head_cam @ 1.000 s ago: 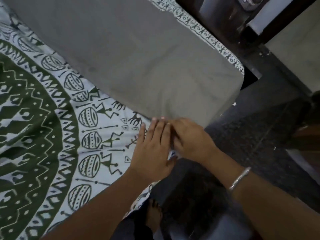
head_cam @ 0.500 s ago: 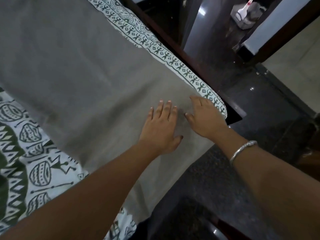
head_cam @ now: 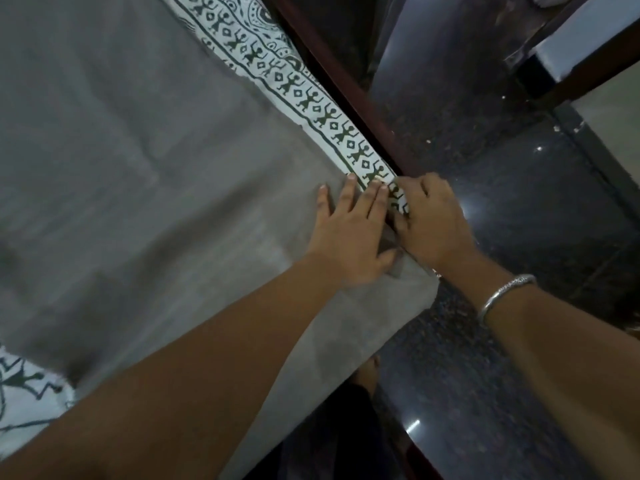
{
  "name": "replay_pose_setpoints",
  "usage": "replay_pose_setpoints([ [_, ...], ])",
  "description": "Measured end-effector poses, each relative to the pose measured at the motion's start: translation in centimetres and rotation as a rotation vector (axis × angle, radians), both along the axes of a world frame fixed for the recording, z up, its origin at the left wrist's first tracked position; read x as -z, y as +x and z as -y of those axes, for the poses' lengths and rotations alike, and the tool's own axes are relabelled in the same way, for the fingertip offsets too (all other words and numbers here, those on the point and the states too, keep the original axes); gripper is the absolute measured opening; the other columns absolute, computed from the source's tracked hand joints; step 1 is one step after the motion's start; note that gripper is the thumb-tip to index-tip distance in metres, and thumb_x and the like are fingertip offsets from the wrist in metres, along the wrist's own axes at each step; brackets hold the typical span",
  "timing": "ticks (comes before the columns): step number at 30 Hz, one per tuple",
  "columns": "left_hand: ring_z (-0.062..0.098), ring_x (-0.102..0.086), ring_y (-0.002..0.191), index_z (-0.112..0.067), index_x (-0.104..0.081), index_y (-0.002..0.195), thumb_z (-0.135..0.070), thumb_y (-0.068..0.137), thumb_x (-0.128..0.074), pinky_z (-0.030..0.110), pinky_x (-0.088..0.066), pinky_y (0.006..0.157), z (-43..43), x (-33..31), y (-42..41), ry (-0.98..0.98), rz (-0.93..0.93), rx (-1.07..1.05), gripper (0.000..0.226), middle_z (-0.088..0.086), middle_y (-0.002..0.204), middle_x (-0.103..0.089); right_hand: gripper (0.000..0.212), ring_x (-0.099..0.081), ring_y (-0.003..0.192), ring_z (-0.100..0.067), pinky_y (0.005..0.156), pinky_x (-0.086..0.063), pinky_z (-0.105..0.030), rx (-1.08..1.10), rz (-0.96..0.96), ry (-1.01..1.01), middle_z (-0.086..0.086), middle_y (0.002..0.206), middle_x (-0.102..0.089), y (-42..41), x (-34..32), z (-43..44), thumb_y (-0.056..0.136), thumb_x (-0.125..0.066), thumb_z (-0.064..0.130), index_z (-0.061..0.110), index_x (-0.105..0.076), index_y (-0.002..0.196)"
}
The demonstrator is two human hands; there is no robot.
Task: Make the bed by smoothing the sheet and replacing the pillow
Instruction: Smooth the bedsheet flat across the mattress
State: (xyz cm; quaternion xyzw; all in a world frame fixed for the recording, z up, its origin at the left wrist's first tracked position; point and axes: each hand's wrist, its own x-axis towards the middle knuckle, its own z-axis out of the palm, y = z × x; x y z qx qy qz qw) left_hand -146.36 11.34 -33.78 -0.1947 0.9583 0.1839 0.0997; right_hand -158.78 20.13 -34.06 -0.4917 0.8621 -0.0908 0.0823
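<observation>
— What takes up the most room?

— A grey cloth (head_cam: 156, 185). It spreads from 9 o'clock across the middle of the bed, and its corner hangs over the bed's side toward 5 o'clock.

— And after that?

— The dark, glossy floor (head_cam: 519, 202), from 3 o'clock down to 5 o'clock.

— Where is the sheet?

— The sheet (head_cam: 311, 102) lies under the grey cloth. Its white border, printed with green figures and diamonds, runs from 12 o'clock down to the centre. Another patch shows at 8 o'clock.

— What is beside the border?

— A dark wooden frame (head_cam: 353, 98) runs along its 3 o'clock side, between sheet and floor.

— The hands?

— Both meet at the centre, where the border ends. The left hand (head_cam: 349, 237) lies flat on the grey cloth with its grip apart, fingers straight and the tips reaching the border. The right hand (head_cam: 433, 223) is just beside it at 3 o'clock. Its fingers curl onto the border's end at the bed's edge, so its grip is clamped on the sheet.

— Anything smaller?

— A silver bangle (head_cam: 502, 294) on the right wrist, and a bare foot (head_cam: 367, 372) on the floor at 6 o'clock, below the cloth's hanging corner.
</observation>
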Motion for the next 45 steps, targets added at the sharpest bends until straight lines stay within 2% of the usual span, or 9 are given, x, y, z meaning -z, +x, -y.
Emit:
replay_pose_setpoints([
  [5, 0.034, -0.001, 0.145, -0.013, -0.018, 0.151, -0.051, 0.091, -0.041, 0.060, 0.002, 0.112, -1.3, 0.2, -1.2, -0.091, 0.003, -0.070, 0.074, 0.005, 0.158, -0.012, 0.022, -0.054, 0.065, -0.039, 0.053, -0.041, -0.035, -0.129, -0.079, -0.025, -0.024, 0.073, -0.054, -0.5, -0.8, 0.9, 0.082, -0.040, 0.013, -0.002, -0.053, 0.073],
  [10, 0.031, -0.003, 0.146, -0.015, -0.019, 0.150, -0.047, 0.093, -0.039, 0.059, 0.003, 0.113, -2.2, 0.1, -2.3, -0.085, -0.012, -0.113, 0.069, 0.008, 0.159, -0.011, 0.014, -0.053, 0.092, -0.040, 0.067, -0.029, -0.036, -0.052, -0.046, 0.130, -0.025, 0.107, -0.051, -2.5, -0.1, 0.1, 0.096, -0.042, 0.009, -0.001, -0.049, 0.101],
  [15, 0.034, -0.011, 0.144, -0.016, -0.035, 0.145, -0.046, 0.092, -0.042, 0.062, -0.001, 0.111, -2.8, 0.3, -2.5, -0.104, -0.036, -0.111, 0.061, 0.011, 0.155, -0.023, 0.022, -0.057, 0.095, -0.039, 0.068, -0.033, -0.036, -0.052, 0.037, 0.131, -0.021, 0.110, -0.055, -2.9, -0.5, -1.0, 0.100, -0.040, 0.025, 0.004, -0.045, 0.107],
  [18, 0.036, -0.040, 0.129, -0.012, -0.059, 0.120, -0.043, 0.085, -0.051, 0.061, -0.020, 0.108, -2.8, 0.3, -2.7, -0.112, -0.123, -0.142, 0.047, 0.012, 0.130, -0.053, 0.032, -0.060, 0.087, -0.041, 0.063, -0.033, -0.036, -0.057, 0.004, 0.145, -0.021, 0.101, -0.060, -3.0, -0.7, -2.8, 0.096, -0.044, 0.039, 0.006, -0.045, 0.099],
  [22, 0.034, -0.053, 0.097, -0.011, -0.065, 0.102, -0.037, 0.080, -0.061, 0.049, -0.038, 0.093, -3.3, -0.1, -3.8, -0.182, -0.149, -0.127, 0.035, 0.011, 0.103, -0.059, 0.032, -0.060, 0.086, -0.042, 0.062, -0.029, -0.036, -0.152, -0.011, 0.246, -0.023, 0.102, -0.059, -3.3, -1.2, -4.6, 0.097, -0.042, 0.032, 0.001, -0.051, 0.100],
  [29, 0.028, -0.044, 0.115, -0.015, -0.053, 0.117, -0.033, 0.091, -0.053, 0.039, -0.030, 0.096, -3.7, -0.9, -6.5, -0.197, -0.055, -0.126, 0.032, 0.006, 0.122, -0.050, 0.019, -0.060, 0.090, -0.041, 0.064, -0.034, -0.036, -0.208, -0.004, 0.337, -0.018, 0.108, -0.059, -4.5, -1.2, -4.7, 0.096, -0.038, 0.016, 0.004, -0.049, 0.105],
  [37, 0.032, -0.051, 0.098, -0.010, -0.058, 0.101, -0.046, 0.082, -0.050, 0.046, -0.035, 0.089, -3.5, -0.2, -3.9, -0.244, -0.196, -0.081, 0.041, 0.011, 0.103, -0.056, 0.024, -0.060, 0.066, -0.040, 0.053, -0.037, -0.038, -0.150, -0.029, 0.144, -0.024, 0.084, -0.060, -4.4, -1.0, -5.3, 0.095, -0.037, 0.020, 0.003, -0.049, 0.083],
  [41, 0.038, -0.048, 0.119, -0.012, -0.058, 0.122, -0.050, 0.084, -0.045, 0.058, -0.032, 0.102, -4.1, 1.2, -1.5, -0.224, -0.224, -0.032, 0.055, 0.020, 0.129, -0.053, 0.044, -0.061, 0.085, -0.043, 0.060, -0.035, -0.037, -0.184, -0.047, 0.218, -0.020, 0.104, -0.058, -3.5, -1.6, -5.0, 0.098, -0.036, 0.045, 0.004, -0.048, 0.105],
  [45, 0.039, -0.036, 0.134, -0.012, -0.051, 0.135, -0.055, 0.089, -0.036, 0.060, -0.025, 0.108, -5.8, 1.8, 0.2, -0.205, -0.130, -0.005, 0.064, 0.020, 0.143, -0.043, 0.033, -0.061, 0.088, -0.041, 0.062, -0.033, -0.037, -0.251, -0.062, 0.289, -0.019, 0.107, -0.060, -3.9, -0.9, -5.4, 0.102, -0.032, 0.032, 0.004, -0.049, 0.107],
])
